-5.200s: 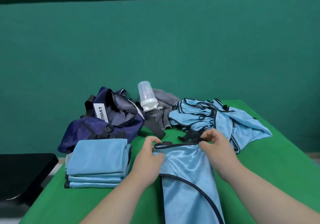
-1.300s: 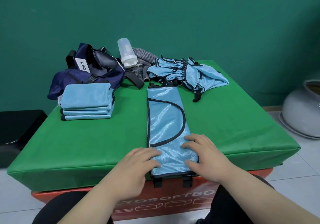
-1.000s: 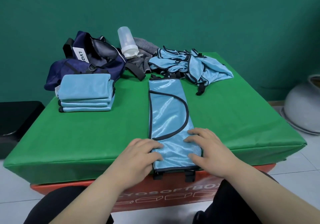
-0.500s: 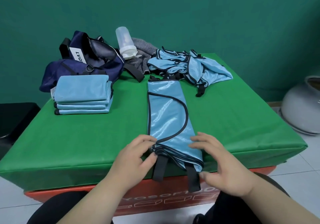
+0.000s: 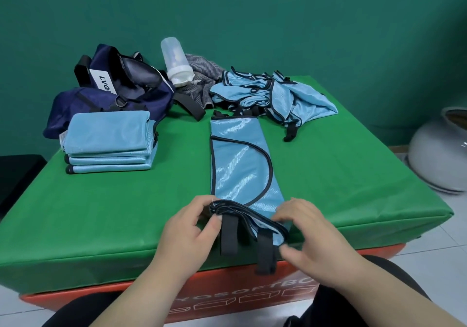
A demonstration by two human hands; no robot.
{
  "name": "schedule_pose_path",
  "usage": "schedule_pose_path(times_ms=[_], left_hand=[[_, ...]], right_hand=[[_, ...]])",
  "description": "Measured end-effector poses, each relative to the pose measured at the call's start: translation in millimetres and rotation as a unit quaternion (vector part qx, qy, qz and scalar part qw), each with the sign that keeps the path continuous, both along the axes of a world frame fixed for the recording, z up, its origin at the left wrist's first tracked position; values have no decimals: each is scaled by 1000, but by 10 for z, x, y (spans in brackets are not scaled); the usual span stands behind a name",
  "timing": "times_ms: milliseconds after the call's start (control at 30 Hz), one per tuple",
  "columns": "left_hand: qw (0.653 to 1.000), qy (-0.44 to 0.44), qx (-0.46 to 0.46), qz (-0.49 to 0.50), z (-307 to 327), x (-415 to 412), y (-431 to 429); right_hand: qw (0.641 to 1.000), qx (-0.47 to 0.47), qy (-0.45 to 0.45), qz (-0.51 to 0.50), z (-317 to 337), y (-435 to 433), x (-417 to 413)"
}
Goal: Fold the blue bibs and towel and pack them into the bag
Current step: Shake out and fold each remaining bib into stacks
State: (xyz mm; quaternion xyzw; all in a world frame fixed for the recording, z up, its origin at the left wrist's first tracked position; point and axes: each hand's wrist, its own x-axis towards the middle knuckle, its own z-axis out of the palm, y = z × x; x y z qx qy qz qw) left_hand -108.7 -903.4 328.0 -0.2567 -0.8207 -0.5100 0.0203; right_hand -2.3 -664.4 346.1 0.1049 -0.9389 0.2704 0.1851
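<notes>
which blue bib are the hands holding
The long narrow bib down the middle of the table: left hand and right hand pinch its near end. The folded stack and the crumpled heap lie untouched.

Right hand (image 5: 316,238), blurred, perhaps pinching bib (image 5: 240,165)

Left hand (image 5: 187,235), right hand (image 5: 316,238) — bare forearms (image 5: 379,291), black trousers (image 5: 83,314) over both knees

even, diffuse indoor light; soft sheen on the blue bib (image 5: 240,165); right hand (image 5: 316,238) slightly motion-blurred; wide-angle bending at the edges.
</notes>
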Motion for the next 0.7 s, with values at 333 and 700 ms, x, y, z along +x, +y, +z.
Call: schedule_pose_path(times_ms=[333,700], left_hand=[[999,2,33,-29,37,-34,-47],[997,-47,65,-16,85,18,102]], right_hand=[[938,-342,-14,-55,44,6,-152],[902,-431,-24,-35,79,47,-163]])
